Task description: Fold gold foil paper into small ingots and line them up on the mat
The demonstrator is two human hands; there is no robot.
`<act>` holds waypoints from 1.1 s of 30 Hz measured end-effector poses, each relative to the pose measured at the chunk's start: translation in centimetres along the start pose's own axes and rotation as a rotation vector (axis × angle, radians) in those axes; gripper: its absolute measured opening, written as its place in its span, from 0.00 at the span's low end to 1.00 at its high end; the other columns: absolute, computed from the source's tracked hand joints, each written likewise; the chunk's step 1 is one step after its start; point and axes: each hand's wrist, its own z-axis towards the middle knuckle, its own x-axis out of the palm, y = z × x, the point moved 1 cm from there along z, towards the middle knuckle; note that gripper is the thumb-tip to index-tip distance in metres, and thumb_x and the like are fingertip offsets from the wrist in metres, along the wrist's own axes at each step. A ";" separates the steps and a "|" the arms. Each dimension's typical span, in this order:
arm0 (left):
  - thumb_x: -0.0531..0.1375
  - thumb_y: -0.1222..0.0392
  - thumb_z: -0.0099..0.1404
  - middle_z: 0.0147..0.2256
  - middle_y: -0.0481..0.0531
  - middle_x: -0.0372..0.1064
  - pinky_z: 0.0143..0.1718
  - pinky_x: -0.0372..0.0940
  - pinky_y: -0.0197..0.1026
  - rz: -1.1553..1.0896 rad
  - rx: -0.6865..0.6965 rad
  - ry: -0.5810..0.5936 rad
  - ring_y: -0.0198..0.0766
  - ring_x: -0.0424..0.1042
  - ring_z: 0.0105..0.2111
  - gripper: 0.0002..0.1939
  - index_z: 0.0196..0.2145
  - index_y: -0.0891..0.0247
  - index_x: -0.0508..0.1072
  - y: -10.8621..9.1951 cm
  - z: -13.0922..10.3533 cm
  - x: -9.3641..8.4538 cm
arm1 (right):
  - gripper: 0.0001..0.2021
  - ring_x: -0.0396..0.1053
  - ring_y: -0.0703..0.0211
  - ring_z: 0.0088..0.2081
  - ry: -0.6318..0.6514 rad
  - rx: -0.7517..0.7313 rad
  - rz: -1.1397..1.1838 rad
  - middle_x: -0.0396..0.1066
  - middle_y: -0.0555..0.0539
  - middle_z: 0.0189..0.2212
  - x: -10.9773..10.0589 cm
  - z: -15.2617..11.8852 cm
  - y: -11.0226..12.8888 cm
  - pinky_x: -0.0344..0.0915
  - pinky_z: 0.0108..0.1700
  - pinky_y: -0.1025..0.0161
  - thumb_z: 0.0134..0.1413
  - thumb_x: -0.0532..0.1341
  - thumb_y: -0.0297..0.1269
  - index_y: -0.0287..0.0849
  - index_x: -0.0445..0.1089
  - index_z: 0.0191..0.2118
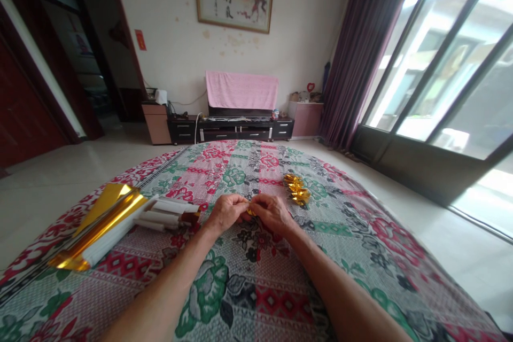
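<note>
Over the middle of the flowered tablecloth (240, 256), my left hand (229, 210) and my right hand (273, 211) meet fingertip to fingertip. Both pinch a small piece of gold foil (251, 212), mostly hidden by the fingers. Beyond my right hand lies a row of several folded gold foil pieces (297, 190). To the left of my left hand are several white rolls (162, 215), some with gold-brown foil at the end. Farther left rests a larger bundle of gold foil sheets (105, 222), partly rolled with its white side showing.
The round table's far edge faces a low black cabinet (240, 129) with a screen under a pink cloth (242, 90). A purple curtain (348, 53) and tall windows stand on the right. A dark doorway opens on the left.
</note>
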 end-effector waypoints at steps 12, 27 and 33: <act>0.59 0.57 0.53 0.23 0.47 0.72 0.21 0.62 0.32 -0.198 0.025 -0.102 0.35 0.72 0.24 0.08 0.29 0.64 0.70 0.4 0.0 -0.7 | 0.12 0.58 0.67 0.22 0.009 0.019 0.147 0.67 0.51 0.23 0.2 -0.3 -1.7 0.54 0.24 0.71 0.50 0.56 0.39 0.39 0.70 0.38; 0.59 0.56 0.53 0.22 0.48 0.72 0.21 0.61 0.32 -0.181 0.020 -0.037 0.34 0.72 0.23 0.09 0.29 0.65 0.70 0.1 -0.3 -0.4 | 0.12 0.67 0.63 0.29 -0.037 0.016 0.284 0.73 0.49 0.29 0.7 -0.5 -1.4 0.62 0.30 0.69 0.49 0.58 0.42 0.41 0.74 0.36; 0.59 0.57 0.53 0.20 0.48 0.72 0.21 0.61 0.32 -0.174 0.024 -0.039 0.35 0.72 0.22 0.09 0.29 0.65 0.71 0.1 -0.3 -0.5 | 0.13 0.67 0.63 0.29 -0.009 -0.007 0.253 0.73 0.50 0.28 0.7 -0.4 -1.7 0.61 0.31 0.69 0.51 0.57 0.41 0.41 0.74 0.36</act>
